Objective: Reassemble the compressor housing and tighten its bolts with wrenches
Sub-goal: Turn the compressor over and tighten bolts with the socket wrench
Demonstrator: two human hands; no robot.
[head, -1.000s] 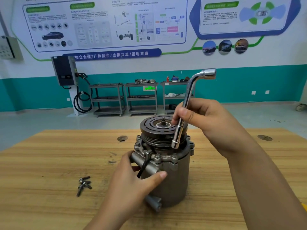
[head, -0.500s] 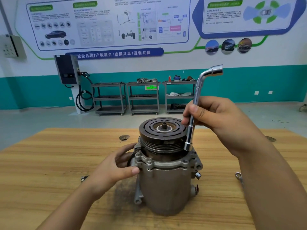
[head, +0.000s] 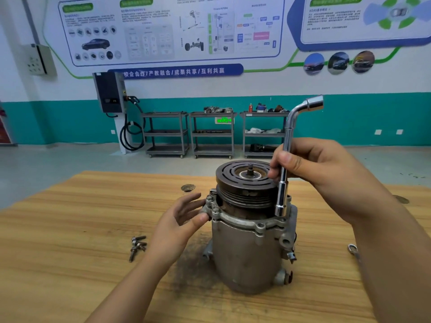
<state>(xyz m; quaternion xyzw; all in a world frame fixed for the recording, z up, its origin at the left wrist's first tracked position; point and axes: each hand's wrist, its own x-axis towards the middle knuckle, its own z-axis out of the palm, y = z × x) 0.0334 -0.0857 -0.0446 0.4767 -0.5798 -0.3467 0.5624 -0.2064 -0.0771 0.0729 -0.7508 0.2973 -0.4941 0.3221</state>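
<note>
A grey compressor housing (head: 245, 257) stands upright on the wooden table (head: 70, 241), its dark grooved pulley (head: 242, 183) on top. My right hand (head: 326, 178) grips the shaft of a chrome L-shaped socket wrench (head: 283, 190). The wrench stands nearly vertical, and its lower socket sits on the housing's flange at the right. My left hand (head: 179, 227) is beside the housing's left side, fingers fairly straight, thumb and fingertips touching the flange ear with its bolts (head: 213, 206).
Several loose bolts (head: 137, 247) lie on the table left of the housing. A metal wrench end (head: 353, 250) shows past my right forearm. Two round holes (head: 187, 188) are in the tabletop. Shelving carts stand far behind.
The housing has been turned, and my left hand let go of its body and now touches the left flange. The wrench's socket moved to the right side of the flange.
</note>
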